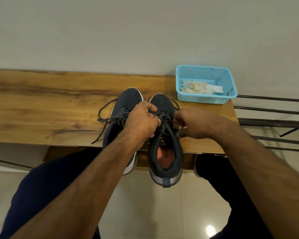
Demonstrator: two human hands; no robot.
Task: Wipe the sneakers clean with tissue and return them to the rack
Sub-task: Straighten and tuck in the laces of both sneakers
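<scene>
Sneakers [162,118] on bench [41,107], laces in both hands' grip

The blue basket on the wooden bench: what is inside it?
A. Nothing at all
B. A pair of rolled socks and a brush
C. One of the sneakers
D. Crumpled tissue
D. The blue basket at the right end of the wooden bench holds crumpled tissue, partly white and partly yellowish, while both sneakers stand on the bench outside it.
</scene>
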